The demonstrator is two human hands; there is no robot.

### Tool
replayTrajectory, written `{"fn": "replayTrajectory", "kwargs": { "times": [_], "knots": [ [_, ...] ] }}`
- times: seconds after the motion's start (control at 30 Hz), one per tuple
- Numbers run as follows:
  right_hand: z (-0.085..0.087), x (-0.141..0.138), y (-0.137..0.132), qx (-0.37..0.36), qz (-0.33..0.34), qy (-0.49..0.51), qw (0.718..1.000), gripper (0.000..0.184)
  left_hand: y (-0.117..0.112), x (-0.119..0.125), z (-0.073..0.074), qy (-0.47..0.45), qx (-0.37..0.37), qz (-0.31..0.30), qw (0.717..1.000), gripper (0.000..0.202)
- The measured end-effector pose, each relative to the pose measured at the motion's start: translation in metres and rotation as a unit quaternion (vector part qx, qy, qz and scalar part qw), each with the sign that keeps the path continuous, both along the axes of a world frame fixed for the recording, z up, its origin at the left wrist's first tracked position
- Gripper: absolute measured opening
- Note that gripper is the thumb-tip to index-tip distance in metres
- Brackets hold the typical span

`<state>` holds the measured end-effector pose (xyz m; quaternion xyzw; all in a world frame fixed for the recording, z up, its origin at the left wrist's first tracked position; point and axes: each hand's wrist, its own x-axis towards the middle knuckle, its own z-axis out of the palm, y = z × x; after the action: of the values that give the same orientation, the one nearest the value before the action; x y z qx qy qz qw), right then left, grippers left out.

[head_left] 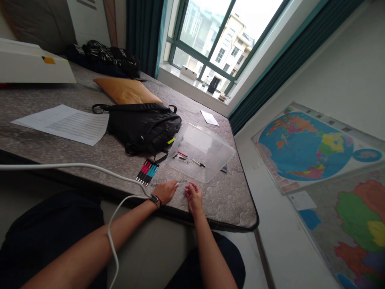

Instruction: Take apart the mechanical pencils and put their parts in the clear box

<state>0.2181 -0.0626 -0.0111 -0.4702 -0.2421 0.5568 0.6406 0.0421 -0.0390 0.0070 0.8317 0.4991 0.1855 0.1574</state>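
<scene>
My left hand (166, 192), with a watch and a red band at the wrist, is closed in a pinch over the front edge of the mattress. A small pale tip shows at its fingertips, too small to name. Just to the right, my right hand (194, 196) has its fingers curled in; whatever they hold, if anything, is hidden. Beside my left hand lies a row of several pens (147, 171) with red, blue and black barrels. Beyond both hands sits a clear plastic box (219, 158) with loose pen parts (182, 158) inside.
A black backpack (144, 126) lies behind the pens, near a printed sheet (67, 122) and a brown envelope (128, 90). A white cable (90, 165) crosses by my left wrist. The mattress (231, 204) ends close to the wall with maps (306, 144).
</scene>
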Motion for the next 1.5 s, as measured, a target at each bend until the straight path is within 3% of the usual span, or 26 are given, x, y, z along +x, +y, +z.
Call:
{"fn": "replayTrajectory", "kwargs": {
  "times": [0.23, 0.53, 0.83, 1.17, 1.5],
  "knots": [
    [-0.003, -0.004, 0.003, 0.006, 0.042, -0.134, 0.990, 0.036, 0.000, -0.002, -0.002, 0.002, 0.017, -0.050, 0.999, 0.033],
    [-0.003, -0.004, 0.002, 0.004, 0.029, -0.106, 0.994, 0.029, 0.002, -0.004, -0.007, -0.013, 0.022, -0.091, 0.996, 0.030],
    [-0.001, 0.002, 0.002, -0.001, -0.051, 0.045, 0.998, 0.032, 0.002, -0.002, -0.010, 0.005, 0.020, -0.065, 0.998, 0.033],
    [-0.005, -0.007, 0.001, 0.008, 0.023, -0.148, 0.989, 0.034, 0.001, -0.001, -0.003, -0.005, -0.011, -0.017, 1.000, 0.036],
    [0.000, -0.006, 0.000, 0.004, 0.030, -0.139, 0.990, 0.038, 0.001, -0.001, -0.002, 0.005, -0.001, -0.018, 1.000, 0.037]
  ]
}}
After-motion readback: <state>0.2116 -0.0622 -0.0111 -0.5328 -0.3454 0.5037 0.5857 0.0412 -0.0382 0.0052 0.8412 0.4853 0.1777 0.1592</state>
